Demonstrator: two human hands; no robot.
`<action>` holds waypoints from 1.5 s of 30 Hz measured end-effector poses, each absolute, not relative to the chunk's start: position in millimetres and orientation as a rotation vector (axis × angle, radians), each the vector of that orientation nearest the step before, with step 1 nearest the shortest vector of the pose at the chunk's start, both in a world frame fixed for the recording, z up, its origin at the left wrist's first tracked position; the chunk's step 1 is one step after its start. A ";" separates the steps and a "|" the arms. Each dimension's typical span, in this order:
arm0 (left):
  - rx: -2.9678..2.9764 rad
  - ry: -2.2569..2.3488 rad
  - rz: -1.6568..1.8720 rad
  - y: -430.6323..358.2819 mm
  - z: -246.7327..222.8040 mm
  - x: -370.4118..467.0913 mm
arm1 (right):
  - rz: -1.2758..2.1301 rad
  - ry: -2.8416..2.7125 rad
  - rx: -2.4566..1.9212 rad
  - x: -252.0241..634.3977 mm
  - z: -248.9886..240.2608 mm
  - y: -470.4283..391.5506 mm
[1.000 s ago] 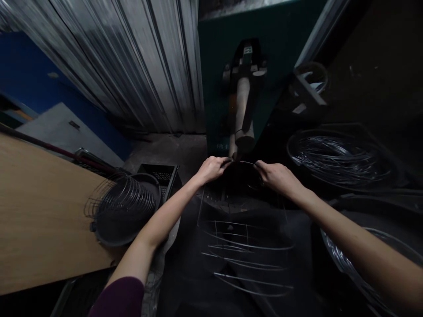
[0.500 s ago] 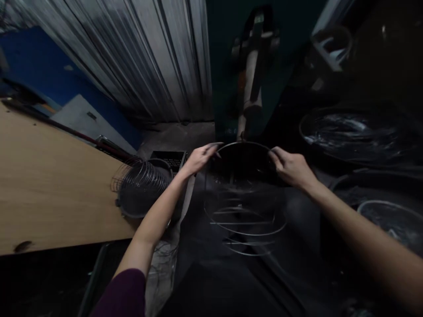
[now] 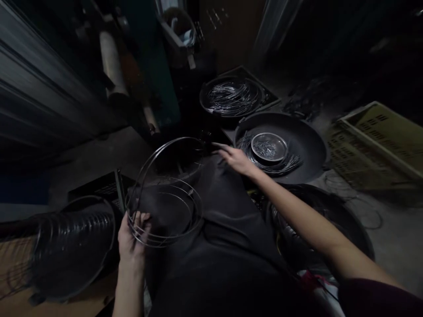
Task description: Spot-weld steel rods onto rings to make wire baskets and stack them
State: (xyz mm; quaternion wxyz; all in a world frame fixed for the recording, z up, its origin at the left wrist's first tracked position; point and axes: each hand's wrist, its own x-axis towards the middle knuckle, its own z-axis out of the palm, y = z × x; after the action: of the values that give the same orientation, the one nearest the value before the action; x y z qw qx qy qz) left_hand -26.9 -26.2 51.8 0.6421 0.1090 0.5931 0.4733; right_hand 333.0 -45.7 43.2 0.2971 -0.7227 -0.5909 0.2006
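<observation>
Through the head camera I see my left hand at lower left, fingers closed around the lower rings of a round wire frame, which sits tilted above the dark apron. My right hand is out ahead, near the frame's upper hoop, fingers loosely extended with nothing visible in them. Just beside it, a wide black pan holds a small bowl of short metal pieces.

The left hand holds a wire frame, the right hand outstretched near it.
</observation>
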 end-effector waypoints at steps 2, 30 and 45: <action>0.289 1.362 1.171 -16.0 55.8 -24.3 | 0.349 -1.374 -2.277 389.7 20.2 -66.8; 0.732 1.363 1.648 89.6 0.6 0.9 | 0.702 -0.894 -1.803 318.0 35.3 -6.4; 0.592 1.192 1.702 105.2 8.3 16.8 | 1.218 -0.477 -1.306 191.7 67.4 70.5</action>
State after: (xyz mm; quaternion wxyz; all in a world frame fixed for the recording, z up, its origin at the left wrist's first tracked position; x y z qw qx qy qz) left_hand 16.8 105.2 8.3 0.4711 0.2415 0.4867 0.6949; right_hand 191.7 70.5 67.4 0.6023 -0.5639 -0.2060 0.5261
